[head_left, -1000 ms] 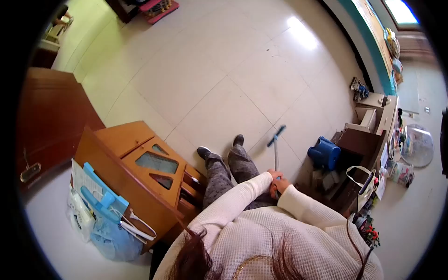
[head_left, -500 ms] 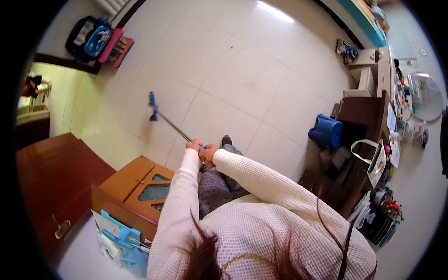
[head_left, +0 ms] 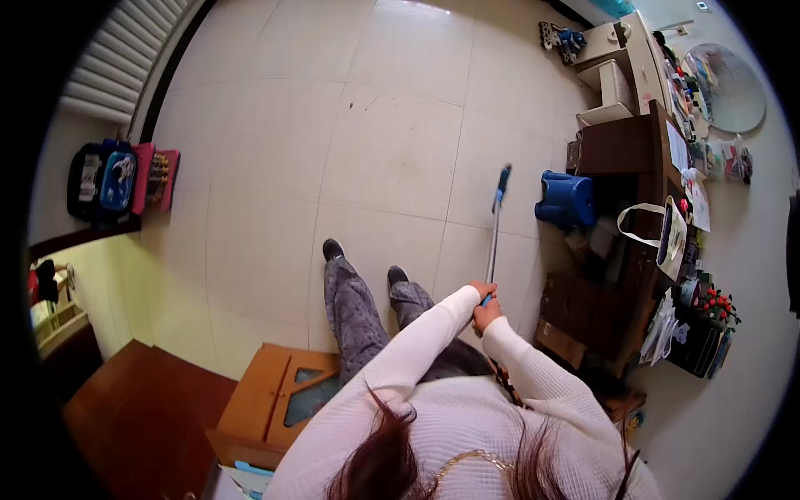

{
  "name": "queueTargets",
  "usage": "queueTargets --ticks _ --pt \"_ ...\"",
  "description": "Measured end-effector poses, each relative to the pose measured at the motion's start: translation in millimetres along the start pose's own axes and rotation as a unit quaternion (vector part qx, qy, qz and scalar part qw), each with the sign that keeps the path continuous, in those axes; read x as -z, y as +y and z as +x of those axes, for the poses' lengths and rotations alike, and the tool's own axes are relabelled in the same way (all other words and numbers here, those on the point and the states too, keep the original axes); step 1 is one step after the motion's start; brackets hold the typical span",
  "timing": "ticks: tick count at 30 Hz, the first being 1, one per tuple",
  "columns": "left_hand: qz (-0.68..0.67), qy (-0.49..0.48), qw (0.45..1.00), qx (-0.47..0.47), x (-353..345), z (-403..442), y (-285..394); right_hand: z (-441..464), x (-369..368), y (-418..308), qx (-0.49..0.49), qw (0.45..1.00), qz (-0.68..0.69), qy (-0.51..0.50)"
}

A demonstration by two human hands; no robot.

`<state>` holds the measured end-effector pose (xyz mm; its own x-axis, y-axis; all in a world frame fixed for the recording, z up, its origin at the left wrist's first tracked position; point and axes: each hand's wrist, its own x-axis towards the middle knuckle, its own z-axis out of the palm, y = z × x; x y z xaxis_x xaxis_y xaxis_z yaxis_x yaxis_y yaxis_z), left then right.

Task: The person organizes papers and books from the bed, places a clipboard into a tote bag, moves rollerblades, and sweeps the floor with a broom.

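Both of my hands are closed around the handle of a mop, which has a thin silver pole and a narrow blue head resting on the tiled floor. My left hand grips farther along the pole, toward the head. Just behind it, almost touching, my right hand holds the blue-coloured grip section. The mop head lies ahead and to the right, a short way left of a blue plastic stool. Part of the handle end is hidden by my hands and sleeves.
On the right stands a dark wooden desk with a hanging cloth bag. Roller skates are at the far right. A brown wooden cabinet is near my left, and a dark blue backpack sits by the left wall.
The mop has swung from the left across to the right, near the blue stool. My hands moved right with it, still gripping. My view has shifted and more of my legs shows.
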<state>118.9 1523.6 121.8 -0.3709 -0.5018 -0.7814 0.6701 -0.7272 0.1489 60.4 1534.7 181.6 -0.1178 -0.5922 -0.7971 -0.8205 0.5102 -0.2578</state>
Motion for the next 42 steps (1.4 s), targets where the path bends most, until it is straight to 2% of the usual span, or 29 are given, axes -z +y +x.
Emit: queueTargets --ticks 1,2,4,6,8,9,10,11,12,13,14,15,16,17,19,20,22,24,25,28,29,31,33,35,37,38,39,41,42 --pt "0.109 0.018 0.994 0.017 3.5 3.7 19.4 10.6 -1.7 -27.2 -0.06 0.998 0.025 -0.003" --pt "0.217 0.035 0.975 0.034 8.0 4.9 33.7 22.8 -7.3 -42.1 -0.041 0.995 0.082 -0.027" --pt "0.195 0.037 0.979 0.048 25.0 5.8 36.2 33.0 -28.6 -71.0 -0.085 0.995 0.054 -0.005" --pt "0.147 0.065 0.985 0.068 63.8 -9.6 34.9 34.6 -58.1 -83.3 -0.022 0.995 -0.083 -0.057" --pt "0.107 0.104 0.986 0.08 118.9 -36.0 41.1 28.7 -104.2 -75.7 0.122 0.968 -0.176 -0.132" --pt "0.086 0.123 0.985 0.085 144.7 -51.8 44.1 -12.6 -111.4 -100.6 0.124 0.96 -0.193 -0.163" --pt "0.165 0.127 0.978 0.013 168.0 -76.4 40.9 -16.0 -142.6 -88.7 0.097 0.963 -0.202 -0.152" --pt "0.246 0.142 0.957 -0.058 190.9 -102.1 38.1 -66.7 -132.6 -133.9 0.143 0.929 -0.246 -0.238" --pt "0.085 0.226 0.97 0.027 179.0 -160.3 56.9 -59.8 -175.3 -111.4 0.133 0.934 -0.288 -0.163" --pt "0.05 0.247 0.968 0.004 213.1 -160.9 40.7 -72.1 -188.2 -122.9 0.151 0.899 -0.326 -0.25" --pt "0.015 0.266 0.964 -0.021 246.7 -161.8 24.9 -84.9 -206.7 -132.6 0.187 0.886 -0.352 -0.235" --pt "-0.018 0.283 0.958 -0.047 279.5 -163.3 9.8 -112.5 -200.0 -171.4 0.214 0.858 -0.354 -0.304" --pt "0.034 0.344 0.935 -0.079 304.4 -168.3 8.8 -103.5 -227.1 -172.9 0.224 0.849 -0.349 -0.328" --pt "-0.042 0.335 0.939 -0.063 320.9 -176.4 19.8 -82.6 -258.7 -163.8 0.242 0.859 -0.271 -0.36" --pt "-0.097 0.319 0.94 -0.072 330.5 -186.0 41.9 -96.5 -254.5 -201.5 0.075 0.912 -0.104 -0.391" --pt "-0.148 0.299 0.94 -0.071 332.7 -189.9 52.9 -90.1 -251.4 -211.4 0.078 0.912 -0.101 -0.389" --pt "-0.247 0.25 0.934 -0.059 323.1 -195.9 73.2 -78.9 -233.2 -222.9 -0.06 0.868 -0.026 -0.492" --pt "-0.246 0.15 0.956 -0.058 283.3 -186.7 89.6 -72.8 -197.5 -204.2 0.043 0.911 0.039 -0.408" --pt "-0.234 0.174 0.955 -0.061 262.8 -170.7 94.1 -74.6 -167.9 -205.6 -0.034 0.898 0.095 -0.429" --pt "-0.215 0.065 0.975 -0.009 185.9 -125.3 116.8 -66.6 -97.0 -188.4 0.044 0.938 0.136 -0.315" --pt "-0.169 0.116 0.979 -0.007 146.2 -121.2 132.9 -58.2 -78.8 -181.2 0.056 0.952 0.119 -0.275" --pt "-0.164 -0.042 0.985 0.018 120.4 -64.1 132.0 -43.9 -43.4 -177.5 0.03 0.977 0.07 -0.199" --pt "-0.13 -0.076 0.987 0.06 85.7 -28.4 147.0 -20.6 -22.7 -179.8 0.033 0.996 -0.019 -0.083" --pt "0.035 -0.03 0.997 0.063 69.2 21.6 159.8 12.9 -8.4 -193.6 -0.005 0.997 -0.039 -0.061" --pt "0.36 0.041 0.93 -0.06 59.6 37.0 197.0 61.2 -6.3 -210.8 -0.001 0.996 -0.045 -0.071" --pt "0.356 0.044 0.932 -0.056 61.5 40.3 216.9 85.6 -5.2 -219.0 0.001 0.996 -0.047 -0.076" --pt "0.275 0.036 0.959 0.063 67.1 35.9 237.3 84.9 -5.8 -240.3 -0.006 0.993 -0.057 -0.1" --pt "0.118 0.044 0.978 0.167 98.8 46.8 233.7 75.8 -8.6 -279.0 -0.027 0.978 -0.116 -0.172" --pt "0.128 0.069 0.982 0.117 119.9 32.7 230.5 58.0 -13.9 -294.4 0.043 0.974 -0.145 -0.168"
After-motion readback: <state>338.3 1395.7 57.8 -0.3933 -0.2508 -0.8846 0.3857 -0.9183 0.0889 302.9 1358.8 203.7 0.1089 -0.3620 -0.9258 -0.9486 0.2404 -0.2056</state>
